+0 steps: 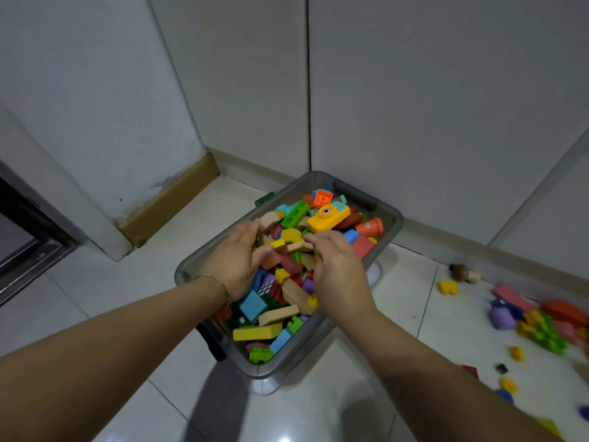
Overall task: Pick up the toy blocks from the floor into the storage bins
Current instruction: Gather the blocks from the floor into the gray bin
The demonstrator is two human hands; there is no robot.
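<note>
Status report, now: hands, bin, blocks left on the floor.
Left hand and right hand both over the grey bin, fingers spread, releasing blocks. Bin heaped full. Loose blocks remain on floor, right side.

You have two bare hands over the blocks: your left hand (237,260) and your right hand (339,275). You have one grey see-through plastic storage bin (387,215), heaped with too many coloured toy blocks to count. In it you can see one orange toy camera (328,218) and one puzzle cube with small coloured squares (271,288). One thin gold bracelet (216,283) sits on your left wrist. Out on the white tiled floor (398,301), one small yellow block (447,287) lies by itself; the rest are too blurry to count.
</note>
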